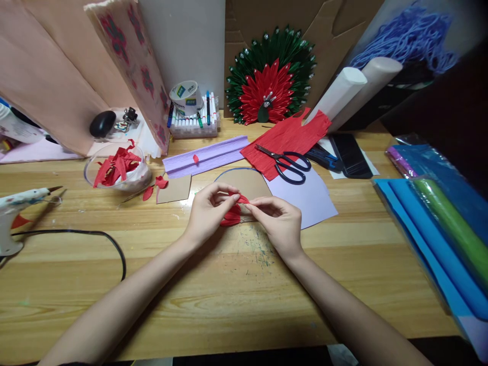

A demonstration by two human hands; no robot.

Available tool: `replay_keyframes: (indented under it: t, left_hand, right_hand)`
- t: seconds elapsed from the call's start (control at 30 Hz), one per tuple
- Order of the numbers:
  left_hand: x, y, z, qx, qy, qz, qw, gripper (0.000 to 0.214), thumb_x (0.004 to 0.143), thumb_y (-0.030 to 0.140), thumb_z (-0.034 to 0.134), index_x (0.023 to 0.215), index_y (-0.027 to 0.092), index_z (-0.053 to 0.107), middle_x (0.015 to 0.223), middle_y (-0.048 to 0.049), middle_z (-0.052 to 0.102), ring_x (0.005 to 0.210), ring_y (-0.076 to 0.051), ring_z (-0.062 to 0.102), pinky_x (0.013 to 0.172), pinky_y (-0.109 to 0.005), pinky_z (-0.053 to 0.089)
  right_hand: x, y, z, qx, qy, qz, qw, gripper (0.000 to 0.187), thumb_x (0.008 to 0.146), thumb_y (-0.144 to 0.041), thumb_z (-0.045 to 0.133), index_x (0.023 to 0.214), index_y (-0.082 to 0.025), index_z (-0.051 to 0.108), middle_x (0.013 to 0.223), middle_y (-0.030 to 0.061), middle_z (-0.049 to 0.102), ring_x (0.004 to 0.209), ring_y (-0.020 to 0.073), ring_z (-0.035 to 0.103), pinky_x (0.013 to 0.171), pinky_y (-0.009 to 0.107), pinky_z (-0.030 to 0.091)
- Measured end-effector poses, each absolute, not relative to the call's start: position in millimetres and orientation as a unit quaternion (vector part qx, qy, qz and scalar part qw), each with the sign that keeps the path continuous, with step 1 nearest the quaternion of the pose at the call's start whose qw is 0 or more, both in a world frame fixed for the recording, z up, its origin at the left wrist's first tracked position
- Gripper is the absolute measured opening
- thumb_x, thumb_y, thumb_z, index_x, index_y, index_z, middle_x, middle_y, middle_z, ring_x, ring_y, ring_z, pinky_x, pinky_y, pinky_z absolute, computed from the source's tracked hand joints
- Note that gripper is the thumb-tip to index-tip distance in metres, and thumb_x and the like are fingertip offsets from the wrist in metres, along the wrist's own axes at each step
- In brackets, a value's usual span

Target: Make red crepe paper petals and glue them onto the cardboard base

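Between thumb and fingers, my left hand pinches one end of a red crepe paper piece. My right hand is closed on the other end of it. Right below lies more folded red crepe paper, partly hidden by my left hand. Behind both hands is a cardboard piece with a rounded, blue-marked edge. A lavender paper sheet lies beside my right hand, under scissors with dark handles. The scissors also rest on a red crepe sheet.
At the left are a hot glue gun with a black cord and a clear bowl of red scraps. A green and red paper peacock leans at the back. Wrapped paper rolls lie at the right. A marker box stands behind.
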State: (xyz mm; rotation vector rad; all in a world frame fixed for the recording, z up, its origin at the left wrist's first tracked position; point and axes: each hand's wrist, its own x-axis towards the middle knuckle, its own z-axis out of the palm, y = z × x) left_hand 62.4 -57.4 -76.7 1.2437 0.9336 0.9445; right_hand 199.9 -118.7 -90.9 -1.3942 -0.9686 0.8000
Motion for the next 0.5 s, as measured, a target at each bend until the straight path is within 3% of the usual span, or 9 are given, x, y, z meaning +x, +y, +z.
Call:
replay_keyframes:
  t: [0.23, 0.5]
  left_hand:
    - [62.5, -55.0, -77.3, 0.536, 0.416, 0.401, 0.615, 0.021, 0.072, 0.025, 0.071, 0.087, 0.013, 0.062, 0.086, -0.0048, 0.067, 0.071, -0.012, 0.066, 0.066, -0.021, 0.052]
    - [59.8, -53.1, -75.0, 0.513, 0.449, 0.375, 0.628, 0.028, 0.072, 0.031, 0.071, 0.091, 0.012, 0.061, 0.074, -0.0035, 0.067, 0.067, -0.013, 0.065, 0.064, -0.022, 0.052]
  right_hand:
    - [197.4, -119.6, -91.5, -0.586, -0.402, 0.341, 0.615, 0.021, 0.07, -0.023, 0.074, 0.075, -0.02, 0.054, 0.074, -0.0004, 0.069, 0.07, 0.0157, 0.069, 0.064, 0.027, 0.057]
    - [195.3, -122.5, -92.5, -0.583, -0.427, 0.336, 0.604, 0.027, 0.073, -0.022, 0.071, 0.072, -0.022, 0.044, 0.075, 0.0009, 0.071, 0.071, 0.0167, 0.07, 0.065, 0.028, 0.058]
